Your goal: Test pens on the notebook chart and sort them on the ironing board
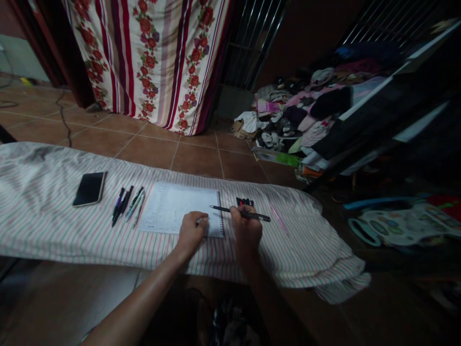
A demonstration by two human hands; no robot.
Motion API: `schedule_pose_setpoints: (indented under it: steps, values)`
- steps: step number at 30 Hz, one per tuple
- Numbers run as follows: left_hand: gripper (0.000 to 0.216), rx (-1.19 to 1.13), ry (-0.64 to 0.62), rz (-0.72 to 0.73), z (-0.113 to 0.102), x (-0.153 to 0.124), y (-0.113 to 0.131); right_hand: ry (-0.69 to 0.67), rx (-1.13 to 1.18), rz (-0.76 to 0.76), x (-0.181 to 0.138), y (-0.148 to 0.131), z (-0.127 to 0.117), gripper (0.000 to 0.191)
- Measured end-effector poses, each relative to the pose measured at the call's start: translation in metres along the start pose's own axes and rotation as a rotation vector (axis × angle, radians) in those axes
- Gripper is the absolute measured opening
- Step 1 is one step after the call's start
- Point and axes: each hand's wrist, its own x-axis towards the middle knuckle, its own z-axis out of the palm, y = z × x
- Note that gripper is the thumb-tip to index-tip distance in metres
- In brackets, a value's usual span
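Note:
A spiral notebook [183,204] lies open on a striped cloth, its wire binding on the right edge. Faint marks cover much of its left part. My left hand [193,228] rests on the notebook's lower edge with its fingers curled in, and nothing shows between them. My right hand [248,228] is closed round a black pen [252,216], just right of the binding. The pen's thin tip points left over the page; whether it touches the paper I cannot tell. Behind that hand sits a small dark pack [245,201], partly hidden.
Several pens [127,206] lie left of the notebook, with a phone [89,189] farther left. A pink pen [279,218] lies to the right on the striped cloth [306,240]. Beyond are a floral curtain [147,57] and a heap of clothes [298,105].

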Motion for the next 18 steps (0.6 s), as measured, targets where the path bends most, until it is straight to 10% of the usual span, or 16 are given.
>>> schedule_pose_setpoints:
  steps: [7, 12, 18]
  values:
    - [0.036, 0.793, 0.020, 0.362, -0.010, 0.016, -0.040, -0.045, 0.297, 0.098, 0.043, 0.022, 0.040, 0.034]
    - [0.051, 0.952, -0.028, 0.373, -0.010, 0.017, -0.058, -0.125, 0.431, 0.304, 0.063, 0.051, 0.077, 0.043]
    - [0.051, 1.031, -0.028, 0.409, -0.007, 0.020, -0.065, -0.116, 0.215, 0.147, 0.077, 0.099, 0.113, 0.031]
